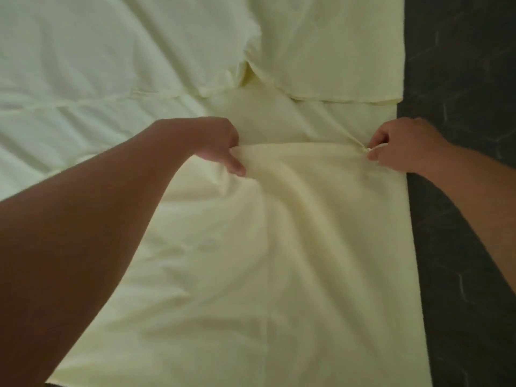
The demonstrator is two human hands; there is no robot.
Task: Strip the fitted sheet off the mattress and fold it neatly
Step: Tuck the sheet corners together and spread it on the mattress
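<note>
A dark floor [458, 79] runs down the right side, from the top edge to the bottom. Its surface is charcoal grey with thin, pale, vein-like streaks scattered across it, much like marbled tile or stone. Faint straight lines cross it here and there; whether they are joints is unclear.
</note>
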